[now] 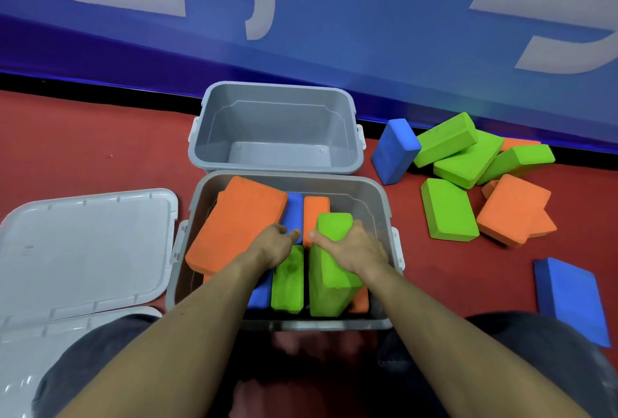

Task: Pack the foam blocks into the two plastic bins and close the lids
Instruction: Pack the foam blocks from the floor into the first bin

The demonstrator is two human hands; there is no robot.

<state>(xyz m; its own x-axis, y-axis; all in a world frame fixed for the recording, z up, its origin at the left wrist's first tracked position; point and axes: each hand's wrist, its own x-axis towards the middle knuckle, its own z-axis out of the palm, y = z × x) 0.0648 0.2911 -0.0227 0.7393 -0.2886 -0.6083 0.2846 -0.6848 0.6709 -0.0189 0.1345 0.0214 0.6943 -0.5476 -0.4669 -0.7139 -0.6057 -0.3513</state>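
Note:
The near grey bin [384,203] holds several foam blocks on edge. A large orange block [237,220] leans tilted at its left side. My right hand [351,247] grips a green block [329,270] that stands slanted in the bin's right half. My left hand [277,243] rests inside the bin with its fingers on a blue block [294,210], beside another green block [288,280]. The far grey bin [277,163] stands empty behind it. Loose blocks lie on the floor to the right: a blue one [394,150], green ones [448,210] and orange ones [511,206].
Two white lids lie on the red floor at the left, one [83,247] overlapping the other [20,350]. A single dark blue block [572,300] lies at the near right. A blue wall with white markings [334,32] runs behind the bins. My knees frame the near bin.

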